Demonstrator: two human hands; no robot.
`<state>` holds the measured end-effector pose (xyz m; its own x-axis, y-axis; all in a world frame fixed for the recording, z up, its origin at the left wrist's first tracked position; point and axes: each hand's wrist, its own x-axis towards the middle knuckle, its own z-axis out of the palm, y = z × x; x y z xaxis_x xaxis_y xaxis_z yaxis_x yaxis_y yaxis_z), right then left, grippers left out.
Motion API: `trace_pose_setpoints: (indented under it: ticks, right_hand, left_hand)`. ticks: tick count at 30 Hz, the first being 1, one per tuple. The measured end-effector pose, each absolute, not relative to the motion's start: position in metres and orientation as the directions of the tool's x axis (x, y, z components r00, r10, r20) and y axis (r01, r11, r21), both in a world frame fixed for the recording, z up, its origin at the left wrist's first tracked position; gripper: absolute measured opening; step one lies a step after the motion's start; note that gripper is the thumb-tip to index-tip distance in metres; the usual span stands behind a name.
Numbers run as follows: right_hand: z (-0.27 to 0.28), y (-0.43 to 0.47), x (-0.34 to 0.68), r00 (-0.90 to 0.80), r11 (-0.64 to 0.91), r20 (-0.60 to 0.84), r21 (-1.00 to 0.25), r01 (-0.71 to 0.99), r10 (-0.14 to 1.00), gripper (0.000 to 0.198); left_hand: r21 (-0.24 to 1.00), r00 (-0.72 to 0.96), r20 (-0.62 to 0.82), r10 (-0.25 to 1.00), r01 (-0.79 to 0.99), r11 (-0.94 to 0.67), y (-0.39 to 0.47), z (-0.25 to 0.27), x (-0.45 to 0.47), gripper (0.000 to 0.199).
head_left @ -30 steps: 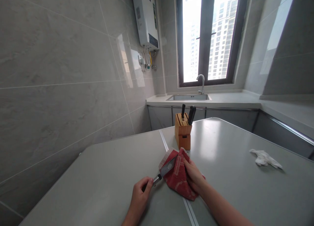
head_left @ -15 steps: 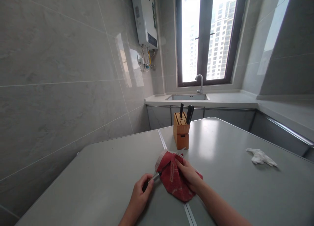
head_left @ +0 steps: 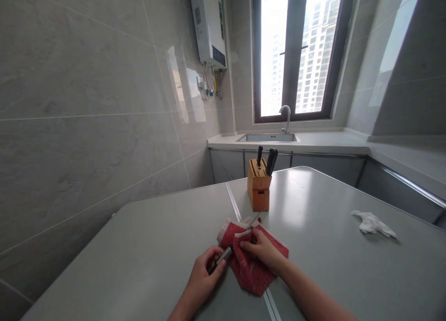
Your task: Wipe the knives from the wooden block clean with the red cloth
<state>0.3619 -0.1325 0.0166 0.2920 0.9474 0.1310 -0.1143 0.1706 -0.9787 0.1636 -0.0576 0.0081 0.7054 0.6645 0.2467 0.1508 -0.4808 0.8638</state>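
Note:
My left hand (head_left: pixel 204 274) grips the dark handle of a knife (head_left: pixel 225 257) low on the grey table (head_left: pixel 156 246). Its blade runs up and to the right into a red cloth (head_left: pixel 249 270), with the thin tip (head_left: pixel 257 215) poking out beyond. My right hand (head_left: pixel 262 249) pinches the red cloth around the blade. A wooden knife block (head_left: pixel 259 187) with black handles in it stands just beyond the cloth.
A crumpled white tissue (head_left: pixel 372 223) lies on the table at the right. Tiled wall runs along the left. A counter with a sink (head_left: pixel 268 138) and tap (head_left: pixel 286 115) stands under the window at the back, and a water heater (head_left: pixel 209 26) hangs above.
The knife has turned from flat to edge-on, its blade now buried in the cloth with the tip showing. My right hand has shifted toward the handle, and the cloth bunched up.

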Motion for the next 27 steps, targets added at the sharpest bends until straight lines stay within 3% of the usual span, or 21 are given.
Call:
trace_pose_setpoints:
  ticks: [14,21,27]
  right_hand:
    - [0.015,-0.132,0.365,0.290,0.123,0.134,-0.991,0.056,0.948,0.036]
    - [0.021,-0.133,0.364,0.251,0.201,0.209,-0.978,0.059,0.945,0.028]
    - [0.026,-0.134,0.363,0.268,0.198,0.199,-0.980,0.034,0.943,0.025]
  left_hand:
    - [0.881,0.717,0.220,0.662,0.146,-0.451,-0.059,0.011,0.164,0.029]
    - [0.920,0.732,0.162,0.662,0.131,-0.369,-0.060,0.011,0.165,0.035]
    - [0.895,0.727,0.204,0.655,0.132,-0.426,-0.060,0.016,0.164,0.032]
